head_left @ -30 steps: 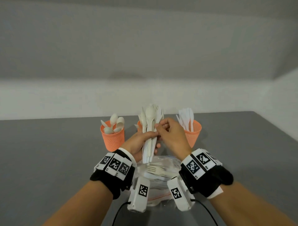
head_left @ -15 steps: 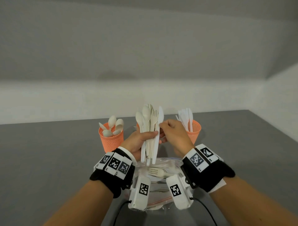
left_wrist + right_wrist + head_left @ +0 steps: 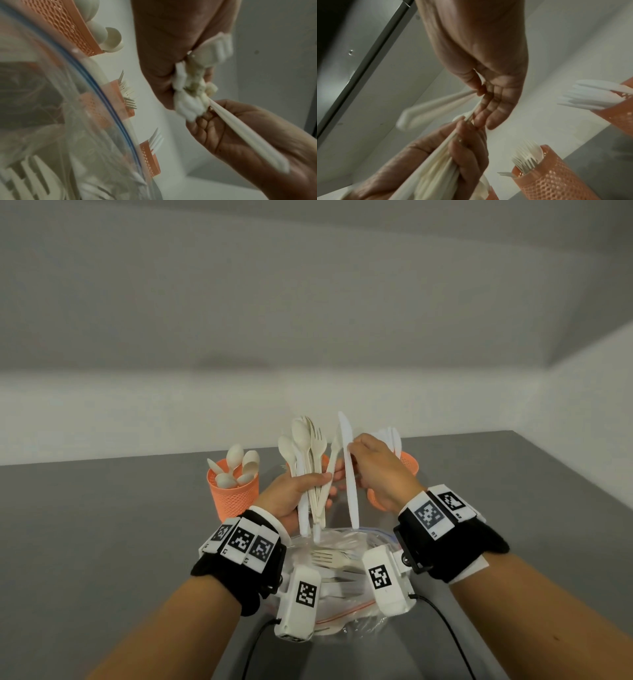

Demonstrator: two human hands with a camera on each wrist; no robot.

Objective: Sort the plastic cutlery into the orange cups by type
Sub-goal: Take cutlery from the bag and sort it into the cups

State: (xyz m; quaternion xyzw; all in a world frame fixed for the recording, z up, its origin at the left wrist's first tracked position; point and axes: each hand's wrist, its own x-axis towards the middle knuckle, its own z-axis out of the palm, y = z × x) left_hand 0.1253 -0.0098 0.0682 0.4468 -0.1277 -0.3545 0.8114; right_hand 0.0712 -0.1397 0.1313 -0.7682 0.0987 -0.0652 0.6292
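Note:
My left hand (image 3: 301,491) grips an upright bundle of white cutlery (image 3: 305,460), spoons, forks and a knife mixed. My right hand (image 3: 371,467) pinches a single white knife (image 3: 349,474) and holds it upright just right of the bundle. Three orange mesh cups stand behind: the left cup (image 3: 234,494) holds spoons, the middle cup (image 3: 556,180) holds forks and is mostly hidden behind the bundle in the head view, the right cup (image 3: 409,463) holds knives. In the left wrist view the knife handle (image 3: 248,136) crosses my right palm.
A clear zip bag (image 3: 342,577) with more cutlery, a fork (image 3: 329,558) on top, lies on the grey table (image 3: 102,525) right under my wrists. A white wall runs behind the cups. The table's right edge is far right.
My right hand has drawn one knife out of the bundle and moved it a little to the right, apart from the rest. The left hand keeps holding the bundle.

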